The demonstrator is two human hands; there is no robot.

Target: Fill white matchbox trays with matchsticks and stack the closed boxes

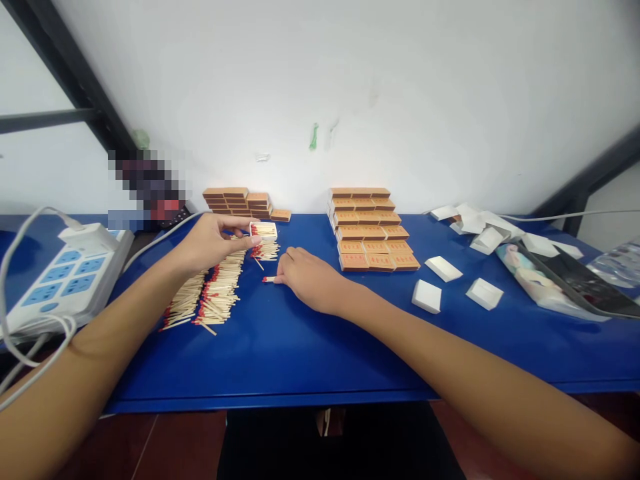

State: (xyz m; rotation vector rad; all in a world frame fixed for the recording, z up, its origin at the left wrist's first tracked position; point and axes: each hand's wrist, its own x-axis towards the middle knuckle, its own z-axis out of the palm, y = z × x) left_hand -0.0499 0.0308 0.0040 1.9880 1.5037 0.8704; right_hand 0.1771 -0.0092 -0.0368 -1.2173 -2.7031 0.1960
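Note:
My left hand (213,241) holds a small white matchbox tray (264,230) filled with red-tipped matches, pinched between thumb and fingers above the blue table (310,347). My right hand (306,279) rests on the table with its fingers pinched on a single match (269,279) lying flat. A long heap of loose matches (210,293) lies under and below my left hand. A smaller cluster of matches (265,251) sits just under the tray.
Stacks of orange matchboxes stand at the back left (245,202) and centre (369,230). Several empty white trays (443,269) are scattered to the right, beside a plastic bag (560,280). A white power strip (70,270) with cables lies at the left edge.

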